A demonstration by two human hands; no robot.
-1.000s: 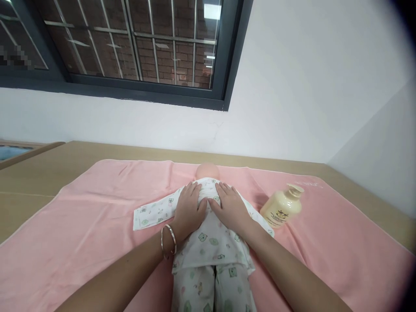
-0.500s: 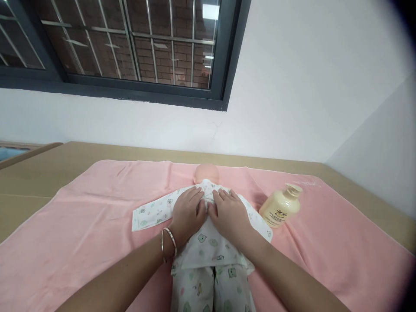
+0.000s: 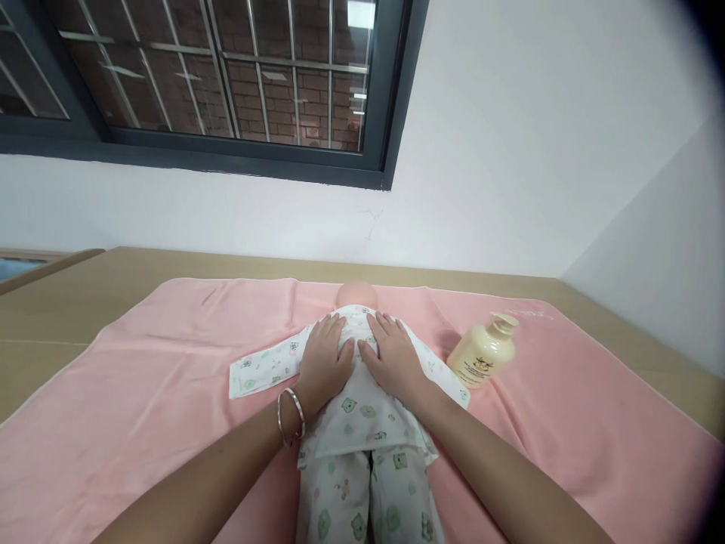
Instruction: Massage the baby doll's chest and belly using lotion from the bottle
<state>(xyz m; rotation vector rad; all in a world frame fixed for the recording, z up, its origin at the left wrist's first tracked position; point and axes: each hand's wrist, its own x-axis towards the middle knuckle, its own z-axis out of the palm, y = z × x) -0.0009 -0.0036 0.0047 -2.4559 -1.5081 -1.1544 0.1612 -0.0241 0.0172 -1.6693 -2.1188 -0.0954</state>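
A baby doll (image 3: 362, 412) in a white printed top and trousers lies stretched out, its bare round head (image 3: 356, 294) pointing away from me. My left hand (image 3: 327, 361) rests flat on the left side of the doll's upper body, fingers extended and thumb apart. On the right side, my right hand (image 3: 393, 359) lies flat in the same way, its thumb toward the middle. Both palms touch the cloth without gripping it. One sleeve (image 3: 261, 370) spreads out to the left; the other runs under my right forearm's side toward the bottle. A bangle circles my left wrist.
A pink towel (image 3: 170, 355) lies under the doll on a wooden tabletop (image 3: 152, 261). A cream pump bottle (image 3: 482, 353) stands or leans tilted right of the doll. Behind are a white wall (image 3: 498, 151) and a dark-framed barred window (image 3: 243, 162).
Both hands have moved slightly apart, away from the doll's midline, and their fingers look straighter. More of the top's upper middle shows. The view has shifted slightly.
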